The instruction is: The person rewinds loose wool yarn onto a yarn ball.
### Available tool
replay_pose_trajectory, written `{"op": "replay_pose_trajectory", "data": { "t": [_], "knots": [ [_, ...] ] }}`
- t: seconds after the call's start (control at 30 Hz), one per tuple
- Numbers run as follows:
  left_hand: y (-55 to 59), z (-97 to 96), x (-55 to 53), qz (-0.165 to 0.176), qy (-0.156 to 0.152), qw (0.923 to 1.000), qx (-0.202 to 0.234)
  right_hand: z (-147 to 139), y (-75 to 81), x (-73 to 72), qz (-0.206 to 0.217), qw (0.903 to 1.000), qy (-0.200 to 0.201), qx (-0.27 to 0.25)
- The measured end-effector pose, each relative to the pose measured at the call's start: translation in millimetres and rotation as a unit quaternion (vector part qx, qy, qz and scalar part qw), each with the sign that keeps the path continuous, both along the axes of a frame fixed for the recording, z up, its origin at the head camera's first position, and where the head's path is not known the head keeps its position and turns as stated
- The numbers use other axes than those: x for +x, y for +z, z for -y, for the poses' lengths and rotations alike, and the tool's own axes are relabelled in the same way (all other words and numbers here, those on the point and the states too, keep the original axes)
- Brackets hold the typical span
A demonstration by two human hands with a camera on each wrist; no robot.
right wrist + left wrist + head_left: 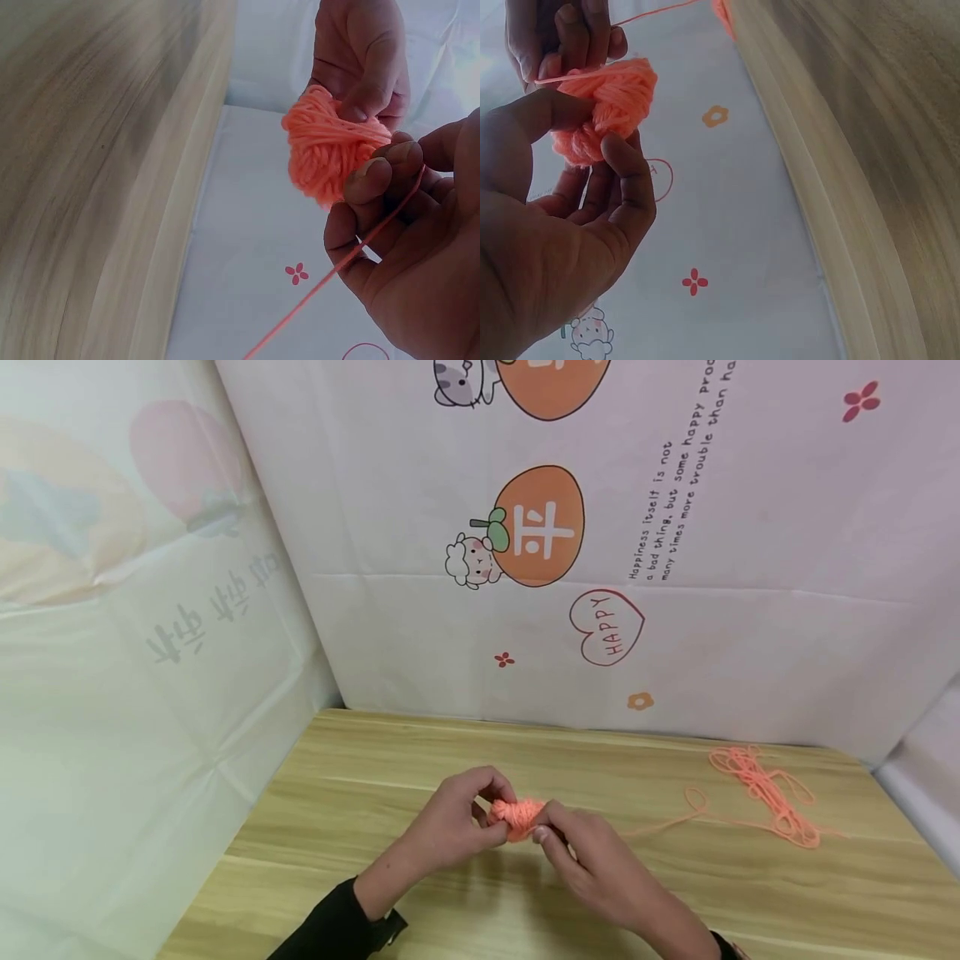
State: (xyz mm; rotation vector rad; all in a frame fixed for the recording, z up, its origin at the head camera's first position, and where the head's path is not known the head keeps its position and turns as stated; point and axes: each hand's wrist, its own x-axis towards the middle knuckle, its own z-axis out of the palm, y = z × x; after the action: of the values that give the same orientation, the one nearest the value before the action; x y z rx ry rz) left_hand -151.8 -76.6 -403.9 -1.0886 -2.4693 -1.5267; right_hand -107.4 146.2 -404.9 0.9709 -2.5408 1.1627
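Note:
A small ball of coral-orange yarn (517, 818) is held above the wooden table. My left hand (457, 827) grips it from the left, thumb and fingers around its end; the left wrist view shows the wound ball (619, 101) between them. At its other side, my right hand (600, 864) pinches the yarn strand (322, 281) between thumb and fingers. That strand crosses the right palm and trails off toward the lower left in the right wrist view. In the left wrist view it lies across the top of the ball.
Loose coral yarn (772, 797) lies in a tangled heap at the back right of the wooden table (360, 777), joined by a strand with a small loop (696, 802). A white printed sheet (420, 643) stands behind the table, another pale sheet (172, 710) at the left.

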Motion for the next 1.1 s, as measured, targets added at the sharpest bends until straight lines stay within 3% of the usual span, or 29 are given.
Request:
{"op": "replay_pose_trajectory", "data": {
  "t": [0.1,0.23,0.37,0.8,1.1],
  "knots": [
    [-5.1,0.3,-2.2,0.002,-0.013,0.9998,-0.014,-1.5,1.9,0.2,0.018,0.9998,-0.007,0.005],
    [-7.5,0.0,-2.1,0.000,-0.033,0.9989,-0.032,-3.5,4.6,-0.1,0.012,0.9998,-0.015,0.009],
    [-6.5,-0.6,-0.7,0.002,-0.057,0.9973,-0.045,-4.9,5.2,-1.3,-0.001,0.9999,-0.012,0.010],
    [-2.5,-3.8,3.8,0.009,-0.148,0.9869,-0.063,-8.5,4.0,-5.2,0.010,0.9999,-0.007,0.001],
    [3.3,-3.3,9.9,0.044,-0.194,0.9798,-0.023,-7.3,2.2,-6.7,0.004,0.9995,-0.032,-0.004]
  ]
}}
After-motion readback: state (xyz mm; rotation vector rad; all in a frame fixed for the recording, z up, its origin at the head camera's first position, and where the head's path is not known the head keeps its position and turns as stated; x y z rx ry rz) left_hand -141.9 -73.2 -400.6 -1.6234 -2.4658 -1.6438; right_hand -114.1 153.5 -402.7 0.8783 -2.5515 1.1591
